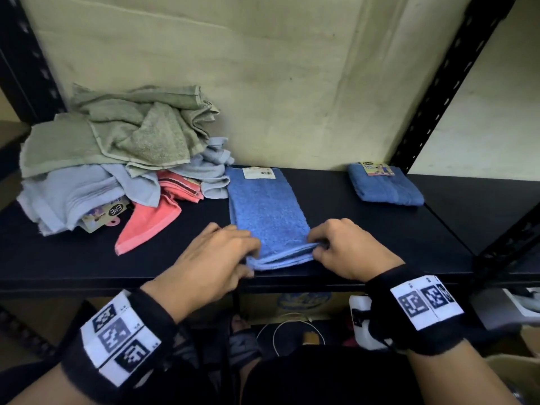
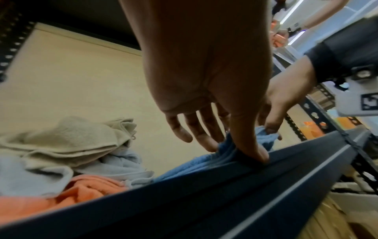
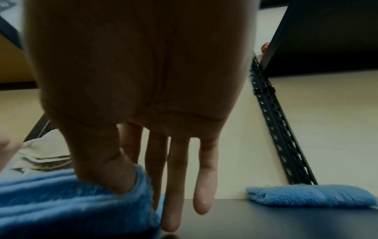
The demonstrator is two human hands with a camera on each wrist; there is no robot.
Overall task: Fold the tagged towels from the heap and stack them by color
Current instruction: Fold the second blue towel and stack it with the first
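Blue towel (image 1: 267, 209), black shelf (image 1: 365, 229)

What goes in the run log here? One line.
left hand pinches blue towel near corner | right hand pinches other | folded blue towel right

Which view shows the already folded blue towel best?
The head view: the folded blue towel lies whole, paper tag on top, on the shelf's right. The right wrist view shows only its near edge; the left wrist view doesn't show it.
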